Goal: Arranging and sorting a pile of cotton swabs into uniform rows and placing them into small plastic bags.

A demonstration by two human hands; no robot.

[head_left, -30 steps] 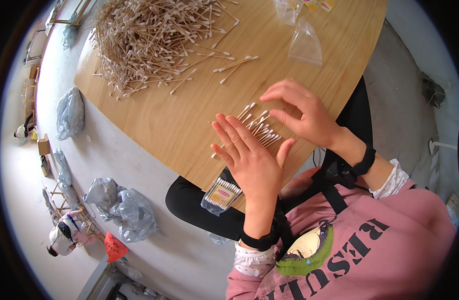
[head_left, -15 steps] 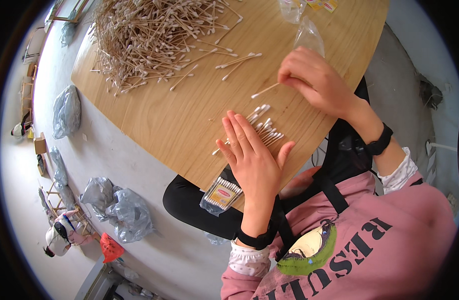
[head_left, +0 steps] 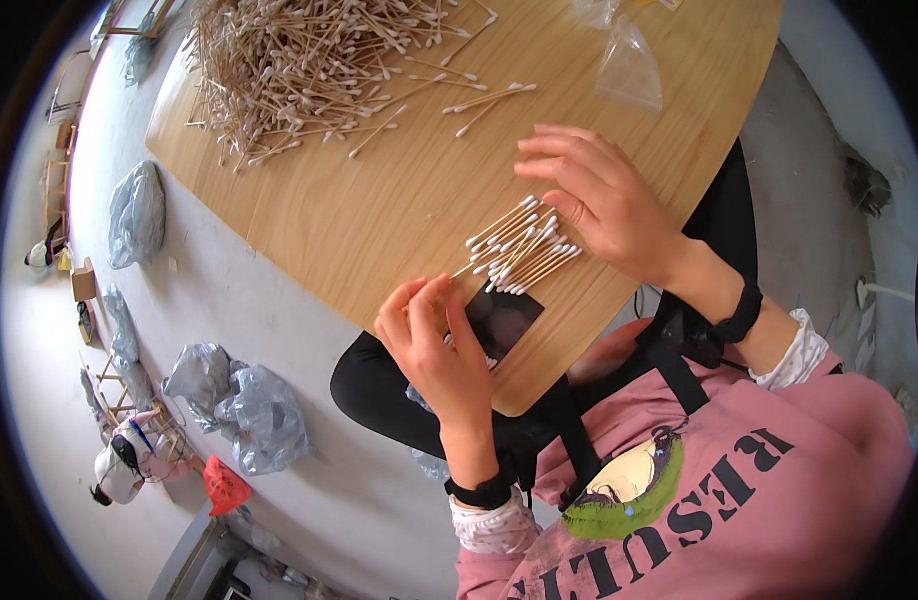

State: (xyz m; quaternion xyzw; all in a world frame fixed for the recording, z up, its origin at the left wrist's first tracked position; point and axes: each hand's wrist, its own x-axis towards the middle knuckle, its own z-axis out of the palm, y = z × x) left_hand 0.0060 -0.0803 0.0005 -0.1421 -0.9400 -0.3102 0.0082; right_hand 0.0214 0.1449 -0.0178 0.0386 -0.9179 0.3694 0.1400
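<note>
Slim wooden cotton swabs (head_left: 519,248) lie bundled on the smooth wooden table (head_left: 379,200). The right hand (head_left: 604,205), back from farther up, rests open-fingered beside them. The left hand (head_left: 434,345), withdrawn to the table's edge, pinches one swab's stick.

Clear plastic bag (head_left: 630,62) lies flat at the table's (head_left: 379,210) far edge; a second bag (head_left: 594,10) just beyond it.

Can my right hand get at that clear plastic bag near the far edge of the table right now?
Probably yes. The right hand hovers open beside the small swab bundle, and the table between it and the clear plastic bag looks bare.
</note>
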